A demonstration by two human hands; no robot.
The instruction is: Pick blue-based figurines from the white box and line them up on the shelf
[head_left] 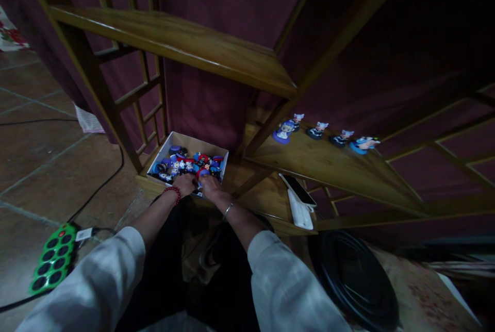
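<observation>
An open cardboard box [226, 166] full of small figurines on round bases sits on the low wooden shelf. Blue, purple, red and black pieces [178, 167] lie jumbled in it. My left hand [184, 184], with a red bead bracelet at the wrist, reaches over the box's near edge, its fingers down among the pieces. Close beside it, my right hand [210, 185] touches or holds a piece with a purple and red base [203, 172]. The fingertips of both hands are too small and dark to make out fully.
Several figurines [317, 130] stand on the higher wooden shelf [328, 159] to the right. A phone [298, 189] and a white object [300, 213] lie below it. An upper shelf [174, 38] overhangs the box. A green power strip [54, 258] with cables is on the floor; a black round object [353, 280] stands lower right.
</observation>
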